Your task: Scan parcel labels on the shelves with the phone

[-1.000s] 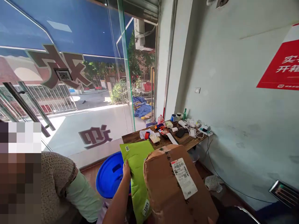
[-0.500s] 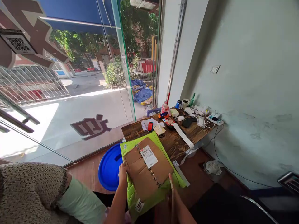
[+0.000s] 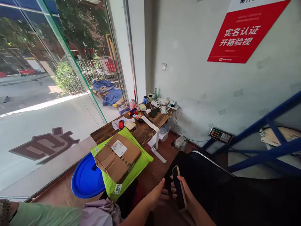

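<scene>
My right hand (image 3: 185, 190) is closed around a smartphone (image 3: 179, 188), its dark screen tilted toward me. Just to its left, my left hand (image 3: 157, 194) holds nothing, fingers apart and thumb raised near the phone. Further left, out of both hands, a flat brown cardboard box (image 3: 119, 168) lies on a lime-green padded mailer (image 3: 141, 158). The box carries a white shipping label (image 3: 119, 148) and a strip of printed tape. A tag reading 1003 (image 3: 118, 188) is stuck on the mailer's near corner.
The wooden table (image 3: 101, 133) holds a label strip (image 3: 150, 124), a red device (image 3: 121, 124), cables and a green bottle (image 3: 155, 93). A round blue lid (image 3: 86, 185) is beside the parcels. A scale display (image 3: 220, 135) and blue frame (image 3: 268, 149) stand right. Another person's green sleeve (image 3: 47, 215) shows lower left.
My view has swung right. Both hands have left the sides of the box and come together at its right; the phone stays in my right hand. Box and mailer remain by the table.
</scene>
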Tool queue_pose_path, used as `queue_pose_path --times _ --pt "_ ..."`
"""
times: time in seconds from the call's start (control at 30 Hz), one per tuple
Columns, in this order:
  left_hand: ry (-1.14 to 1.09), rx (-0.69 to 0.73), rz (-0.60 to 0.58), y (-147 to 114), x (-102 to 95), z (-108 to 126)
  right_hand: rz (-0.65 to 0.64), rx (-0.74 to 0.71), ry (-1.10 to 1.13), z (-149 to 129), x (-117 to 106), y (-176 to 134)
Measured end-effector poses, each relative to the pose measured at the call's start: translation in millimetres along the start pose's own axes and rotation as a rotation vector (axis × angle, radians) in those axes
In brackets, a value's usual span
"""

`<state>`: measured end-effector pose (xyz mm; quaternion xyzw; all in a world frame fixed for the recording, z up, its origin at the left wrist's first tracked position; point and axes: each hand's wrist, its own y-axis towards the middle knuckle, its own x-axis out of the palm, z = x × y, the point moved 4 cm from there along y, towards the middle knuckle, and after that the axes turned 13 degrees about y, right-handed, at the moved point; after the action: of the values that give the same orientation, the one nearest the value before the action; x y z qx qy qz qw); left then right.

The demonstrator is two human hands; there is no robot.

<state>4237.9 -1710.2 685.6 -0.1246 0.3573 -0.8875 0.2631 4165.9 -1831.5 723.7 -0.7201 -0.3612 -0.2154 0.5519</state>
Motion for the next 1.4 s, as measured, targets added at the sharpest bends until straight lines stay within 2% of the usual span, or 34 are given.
queue_pose_path --times 0.03,0.1,0.17,0.2,0.27,0.37,0.5,0.6,0.67,0.73,0.8,0.9,1.0,1.1,1.27,1.4 --pt "-0.029 -0.017 -0.139 -1 23.2 5 -0.096 -0.061 0.036 -14 -1 -18" --pt "-0.096 -0.018 -0.457 -12 73.7 19 -0.146 -0.128 0.08 -40 -11 -55" --pt "-0.113 0.016 -0.677 -29 124.2 34 -0.214 -0.228 0.102 -65 -24 -93" --pt "-0.125 0.042 -0.737 -37 148.8 41 -0.257 -0.261 0.106 -76 -32 -113" --pt "-0.136 0.074 -0.8 -50 196.8 52 -0.306 -0.325 0.092 -95 -53 -151" --pt "-0.128 0.073 -0.83 -63 261.2 59 -0.261 -0.437 0.03 -117 -92 -204" --pt "-0.217 0.179 -0.889 -80 324.9 72 -0.241 -0.509 -0.019 -135 -132 -260" --pt "-0.288 0.257 -0.924 -91 356.4 87 -0.176 -0.591 0.057 -143 -159 -287" --pt "-0.259 0.254 -0.947 -95 372.9 95 -0.042 -0.663 0.105 -147 -178 -300" --pt "-0.177 0.235 -0.953 -97 387.0 100 0.105 -0.801 0.112 -149 -196 -317" --pt "-0.065 0.213 -0.971 -100 400.3 106 0.189 -0.985 0.05 -150 -206 -340" --pt "0.104 0.174 -1.081 -109 421.9 112 0.232 -1.195 -0.085 -138 -212 -376" --pt "0.265 0.101 -1.227 -123 443.7 108 0.372 -1.321 -0.073 -110 -221 -402" --pt "0.416 0.062 -1.311 -138 463.1 94 0.542 -1.424 0.042 -77 -232 -417" --pt "0.591 -0.043 -1.482 -167 495.7 46 0.831 -1.558 0.48 -19 -250 -450" --pt "0.625 -0.122 -1.594 -194 524.0 5 0.956 -1.639 0.606 24 -258 -485"
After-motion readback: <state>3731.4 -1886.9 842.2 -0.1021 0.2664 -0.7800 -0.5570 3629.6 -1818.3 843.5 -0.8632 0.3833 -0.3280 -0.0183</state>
